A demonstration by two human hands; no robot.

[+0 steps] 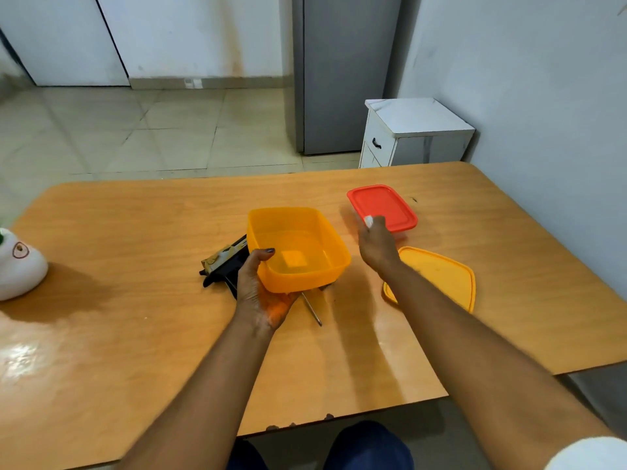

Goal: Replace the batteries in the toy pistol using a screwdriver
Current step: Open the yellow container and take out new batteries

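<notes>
- Left hand (263, 293) gripping the near corner of an orange tub (297, 247), thumb over the rim, tub tilted above the wooden table (135, 239).
- Right hand (376, 245) raised, pinching something small and white; cannot tell what.
- Black toy pistol (225, 269) lying just left of the tub, partly hidden.
- Screwdriver (312, 308) shaft poking out from under the tub.
- Red lid (383, 205) and orange lid (441, 274) to the right.

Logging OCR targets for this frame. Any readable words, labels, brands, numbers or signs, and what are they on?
No readable text.
Pack left of the yellow tub: yellow and black print, too blurred to read.
White object at the table's left edge: red oval emblem, no legible letters.
Red lid, yellow lid: no markings seen.
</notes>
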